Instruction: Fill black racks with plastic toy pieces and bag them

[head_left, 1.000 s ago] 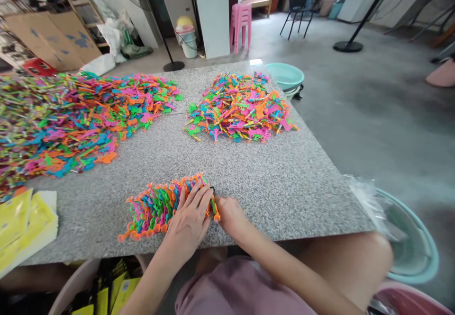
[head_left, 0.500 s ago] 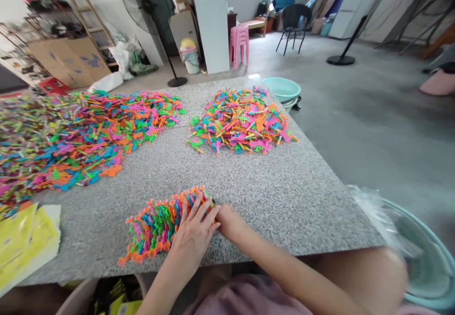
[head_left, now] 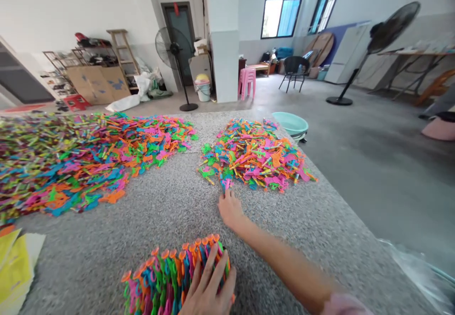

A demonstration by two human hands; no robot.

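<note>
Yellow packets (head_left: 14, 267) lie at the table's left edge below a wide spread of coloured plastic pieces (head_left: 81, 158). The left hand (head_left: 209, 289) rests flat, fingers spread, on the stacked row of pieces (head_left: 170, 277). The right hand (head_left: 230, 208) reaches the smaller heap (head_left: 256, 156), pinching a pink piece (head_left: 226, 184) at its near edge.

Two loose toy heaps (head_left: 254, 156), one stacked row (head_left: 174, 274), two fans (head_left: 174, 49).

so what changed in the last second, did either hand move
The right hand left the stacked row of plastic pieces, where it had been pinching an orange piece, and reached forward across the table to the near edge of the small loose pile. The view tilted up. The left hand stayed flat on the row; the big pile looks unchanged.
</note>
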